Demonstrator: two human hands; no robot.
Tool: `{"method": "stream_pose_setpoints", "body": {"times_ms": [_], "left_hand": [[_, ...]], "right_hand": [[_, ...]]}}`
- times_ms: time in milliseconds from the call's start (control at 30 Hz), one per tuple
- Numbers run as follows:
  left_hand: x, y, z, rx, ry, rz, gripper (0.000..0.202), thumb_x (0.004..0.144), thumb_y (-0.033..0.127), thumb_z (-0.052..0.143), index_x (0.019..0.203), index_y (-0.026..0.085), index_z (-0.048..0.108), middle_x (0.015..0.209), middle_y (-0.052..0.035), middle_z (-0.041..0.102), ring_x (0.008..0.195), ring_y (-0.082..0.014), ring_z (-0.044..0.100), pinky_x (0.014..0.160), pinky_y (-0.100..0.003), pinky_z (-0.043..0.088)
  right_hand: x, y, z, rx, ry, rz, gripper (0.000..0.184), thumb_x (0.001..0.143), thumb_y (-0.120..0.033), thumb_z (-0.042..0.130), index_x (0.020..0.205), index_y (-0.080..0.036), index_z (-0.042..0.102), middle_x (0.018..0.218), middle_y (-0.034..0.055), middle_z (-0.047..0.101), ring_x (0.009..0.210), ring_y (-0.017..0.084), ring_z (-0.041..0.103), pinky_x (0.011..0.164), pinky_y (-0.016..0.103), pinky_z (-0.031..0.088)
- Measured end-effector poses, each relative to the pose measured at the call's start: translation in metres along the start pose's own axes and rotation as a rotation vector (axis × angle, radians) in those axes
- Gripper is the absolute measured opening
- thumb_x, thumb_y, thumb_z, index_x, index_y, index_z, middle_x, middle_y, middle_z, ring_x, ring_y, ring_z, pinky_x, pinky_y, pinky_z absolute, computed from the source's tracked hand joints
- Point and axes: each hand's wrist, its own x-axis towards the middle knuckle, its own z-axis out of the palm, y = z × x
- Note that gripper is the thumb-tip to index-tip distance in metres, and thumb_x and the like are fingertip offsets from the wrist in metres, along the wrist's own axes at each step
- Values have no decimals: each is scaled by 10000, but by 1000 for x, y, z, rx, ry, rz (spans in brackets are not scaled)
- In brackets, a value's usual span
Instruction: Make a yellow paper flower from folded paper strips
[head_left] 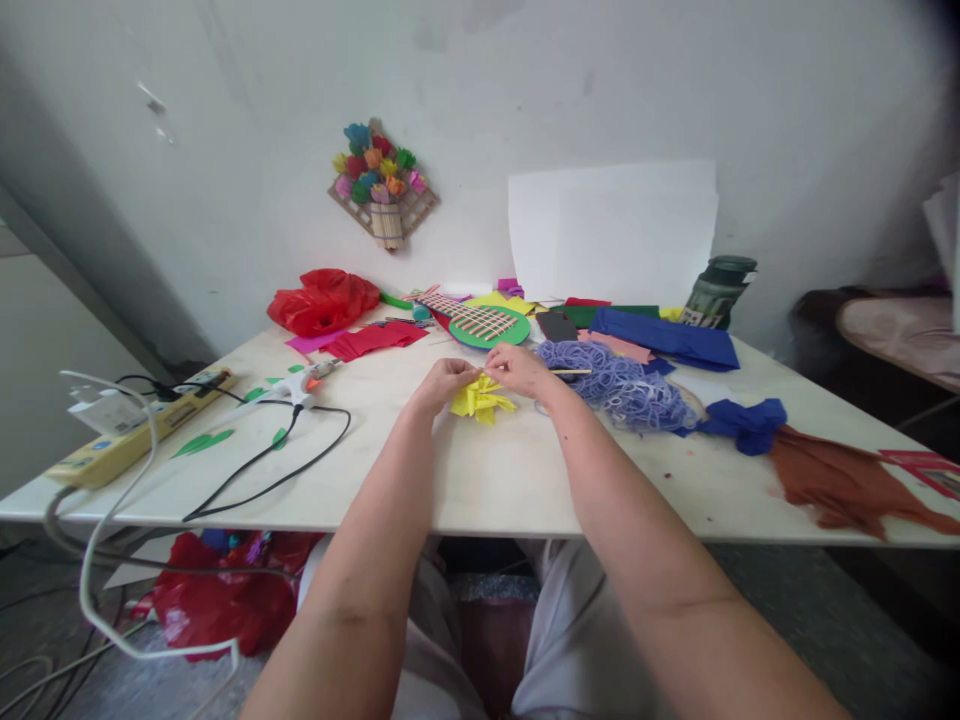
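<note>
Both my hands meet over the middle of the white table [487,480]. My left hand [442,382] is closed in a pinch on a yellow folded paper piece [480,400] that hangs just below my fingers. My right hand [517,368] is closed on the same yellow paper and on a thin wooden stick [574,372] that points to the right. A heap of purple rubber bands [619,385] lies right beside my right hand.
A glue gun [307,380] with a black cord [270,465] and a yellow power strip [135,435] lie at the left. Red paper [375,340], a red bag [322,300], a woven green disc [487,322], blue cloth [742,420], brown cloth [840,485] and a green bottle [718,292] crowd the back and right. Paper flowers [381,180] hang on the wall.
</note>
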Motion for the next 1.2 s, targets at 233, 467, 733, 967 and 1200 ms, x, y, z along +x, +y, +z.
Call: {"method": "stream_pose_setpoints", "body": {"times_ms": [233, 467, 733, 967, 1200], "left_hand": [[2, -3, 0, 31, -1, 8, 305, 601, 402, 658, 646, 112, 574, 502, 17, 516, 452, -76, 434, 455, -207, 298], [-3, 4, 2, -57, -45, -29, 297, 575, 381, 676, 628, 106, 577, 507, 10, 533, 453, -76, 447, 468, -210, 313], [2, -2, -1, -63, -43, -64, 276, 614, 378, 641, 614, 112, 568, 506, 2, 519, 454, -88, 461, 464, -218, 314], [1, -1, 0, -40, -31, -57, 267, 615, 376, 639, 625, 114, 582, 517, 3, 518, 470, -88, 464, 483, -221, 327], [-3, 5, 1, -101, -14, -45, 268, 570, 359, 677, 679, 124, 609, 596, -1, 567, 544, -93, 507, 550, -220, 373]], "right_hand": [[2, 7, 2, 17, -27, -49, 154, 749, -210, 543, 720, -160, 686, 905, 39, 606, 710, 106, 530, 619, 213, 377], [0, 6, 3, 19, 51, -48, 116, 723, -205, 576, 670, -170, 673, 878, 21, 603, 681, 100, 523, 600, 223, 366], [-3, -2, 0, 58, 95, -13, 80, 690, -170, 590, 631, -169, 645, 864, 4, 598, 671, 88, 520, 579, 217, 355], [-2, 2, 2, 40, 136, -46, 64, 671, -164, 600, 611, -166, 622, 848, 6, 599, 718, 102, 532, 576, 212, 347], [-2, 3, 1, 19, 168, -76, 45, 670, -148, 599, 634, -170, 614, 841, 4, 598, 716, 103, 534, 592, 212, 358]]}}
